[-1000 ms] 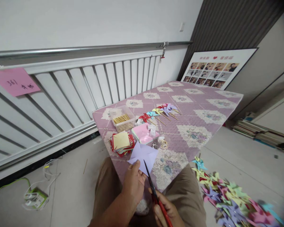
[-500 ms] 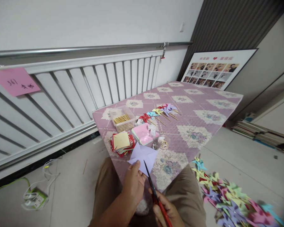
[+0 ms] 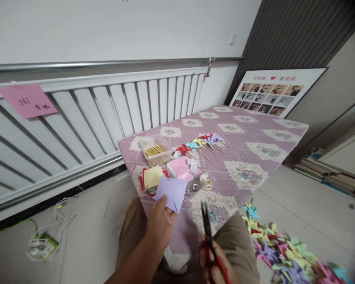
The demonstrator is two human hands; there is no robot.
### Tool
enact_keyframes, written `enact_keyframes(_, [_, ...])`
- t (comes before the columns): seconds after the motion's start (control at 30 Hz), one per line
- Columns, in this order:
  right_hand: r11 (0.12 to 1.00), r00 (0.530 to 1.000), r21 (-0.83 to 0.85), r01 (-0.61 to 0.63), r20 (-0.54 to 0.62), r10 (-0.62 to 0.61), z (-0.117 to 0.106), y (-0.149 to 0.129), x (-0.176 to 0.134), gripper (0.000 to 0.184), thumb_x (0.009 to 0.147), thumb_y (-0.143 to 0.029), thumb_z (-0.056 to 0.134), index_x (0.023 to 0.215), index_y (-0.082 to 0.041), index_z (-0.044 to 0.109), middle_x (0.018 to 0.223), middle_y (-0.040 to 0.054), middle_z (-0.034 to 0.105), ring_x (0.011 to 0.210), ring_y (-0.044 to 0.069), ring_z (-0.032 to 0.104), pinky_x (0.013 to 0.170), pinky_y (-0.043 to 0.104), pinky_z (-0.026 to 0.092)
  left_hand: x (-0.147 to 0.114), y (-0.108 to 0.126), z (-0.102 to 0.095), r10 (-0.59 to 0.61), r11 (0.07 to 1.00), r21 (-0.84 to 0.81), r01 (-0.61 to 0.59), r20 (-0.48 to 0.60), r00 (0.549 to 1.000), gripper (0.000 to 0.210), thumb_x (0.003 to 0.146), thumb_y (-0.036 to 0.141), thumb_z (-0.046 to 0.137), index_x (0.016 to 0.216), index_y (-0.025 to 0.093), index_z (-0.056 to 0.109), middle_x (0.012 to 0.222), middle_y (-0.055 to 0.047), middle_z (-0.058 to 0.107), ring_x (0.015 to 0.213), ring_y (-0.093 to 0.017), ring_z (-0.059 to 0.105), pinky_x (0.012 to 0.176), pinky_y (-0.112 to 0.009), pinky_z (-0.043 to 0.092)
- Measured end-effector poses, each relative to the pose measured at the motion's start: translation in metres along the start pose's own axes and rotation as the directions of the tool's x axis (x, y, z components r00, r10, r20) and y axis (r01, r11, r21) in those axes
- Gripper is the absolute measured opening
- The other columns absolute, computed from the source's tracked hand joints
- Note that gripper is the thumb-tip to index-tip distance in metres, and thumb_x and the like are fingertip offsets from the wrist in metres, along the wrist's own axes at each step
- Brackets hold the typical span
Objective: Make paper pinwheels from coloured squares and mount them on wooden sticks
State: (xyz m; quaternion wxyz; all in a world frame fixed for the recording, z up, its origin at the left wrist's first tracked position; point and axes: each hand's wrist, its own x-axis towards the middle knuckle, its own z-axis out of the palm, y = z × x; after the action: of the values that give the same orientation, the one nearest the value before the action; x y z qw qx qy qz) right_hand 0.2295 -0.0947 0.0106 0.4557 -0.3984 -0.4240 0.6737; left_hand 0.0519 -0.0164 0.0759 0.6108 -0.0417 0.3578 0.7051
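Observation:
My left hand (image 3: 161,221) pinches a square of lilac paper (image 3: 172,191) by its near edge; slits run in from the paper's corners. Over my right thigh, my right hand (image 3: 214,262) grips red-handled scissors (image 3: 207,232), apart from the paper, with the blades pointing away from me. Just beyond the lilac square lie a stack of cut paper squares (image 3: 153,177), cream on top, and a pile of pink paper (image 3: 182,167). A small container of dark metal bits (image 3: 193,186) and another of pale rings (image 3: 207,184) stand to the right of the paper.
A clear plastic box (image 3: 156,152) of thin wooden sticks sits on the flowered tablecloth (image 3: 245,148). Several finished pinwheels (image 3: 208,141) lie behind the paper. More pinwheels (image 3: 290,248) heap on the floor at right. A white radiator (image 3: 106,110) runs along the wall; a power strip (image 3: 45,246) lies at left.
The scissors have come away from the lilac paper, moving right and toward me. My left hand has shifted left, turning the paper. The view has tilted slightly.

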Motion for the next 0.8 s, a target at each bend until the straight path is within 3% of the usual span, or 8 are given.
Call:
enact_keyframes(0.1, [0.977,0.98,0.182,0.111,-0.181,-0.078,0.008,0.001,0.019,0.06,0.075,-0.055,0.071,0.126,-0.031,0.051,0.088,0.0022,0.065,0.054,0.011,0.054,0.047,0.022,0.042,-0.005,-0.001,0.0,-0.023,0.999,0.034,0.023,0.01,1.0,0.015,0.077,0.018,0.068,0.09,0.021,0.062,0.084,-0.001,0.072,0.071,-0.014,0.066,0.061,-0.025,0.049])
enact_keyframes(0.23, [0.963,0.972,0.242,0.123,-0.224,-0.068,0.033,-0.024,0.049,0.061,0.077,-0.044,0.075,0.129,-0.033,0.045,0.107,0.0045,0.066,0.054,0.008,0.053,0.05,0.023,0.044,-0.017,-0.009,-0.002,-0.063,0.995,0.086,0.054,0.101,0.993,0.017,0.076,0.024,0.071,0.09,0.021,0.063,0.089,-0.002,0.073,0.078,-0.017,0.067,0.066,-0.026,0.049])
enact_keyframes(0.37, [0.951,0.96,0.271,0.149,-0.268,-0.074,0.061,-0.05,0.065,0.061,0.072,-0.038,0.08,0.124,-0.03,0.049,0.088,-0.0039,0.062,0.051,0.007,0.051,0.047,0.019,0.042,-0.025,-0.013,-0.006,-0.086,0.99,0.128,0.063,0.185,0.979,0.026,0.069,0.03,0.077,0.087,0.018,0.064,0.088,-0.005,0.073,0.075,-0.018,0.066,0.068,-0.028,0.048])
enact_keyframes(0.5, [0.965,0.967,0.225,0.133,-0.244,-0.076,0.074,-0.059,0.07,0.049,0.072,-0.036,0.077,0.114,-0.027,0.054,0.076,-0.0052,0.061,0.055,0.01,0.053,0.048,0.02,0.043,-0.028,-0.014,-0.01,-0.077,0.988,0.149,0.047,0.204,0.976,0.028,0.067,0.032,0.08,0.083,0.016,0.064,0.08,-0.004,0.071,0.07,-0.015,0.063,0.067,-0.027,0.046])
enact_keyframes(0.63, [0.983,0.968,0.146,0.112,-0.238,-0.075,0.072,-0.058,0.071,0.044,0.074,-0.036,0.075,0.11,-0.025,0.052,0.061,-0.0088,0.053,0.042,0.009,0.043,0.04,0.02,0.038,-0.03,-0.015,-0.02,-0.079,0.978,0.21,0.021,0.272,0.959,0.026,0.071,0.036,0.077,0.088,0.019,0.066,0.083,-0.004,0.07,0.078,-0.017,0.063,0.07,-0.027,0.045])
enact_keyframes(0.8, [0.998,0.976,0.036,0.052,-0.214,-0.043,0.059,-0.069,0.069,0.048,0.073,-0.039,0.074,0.112,-0.023,0.051,0.055,-0.0098,0.049,0.038,0.009,0.041,0.037,0.019,0.035,-0.022,-0.004,-0.048,-0.227,0.911,0.41,0.045,0.407,0.885,0.039,0.076,0.049,0.069,0.103,0.02,0.066,0.098,-0.009,0.069,0.096,-0.025,0.061,0.073,-0.031,0.046])
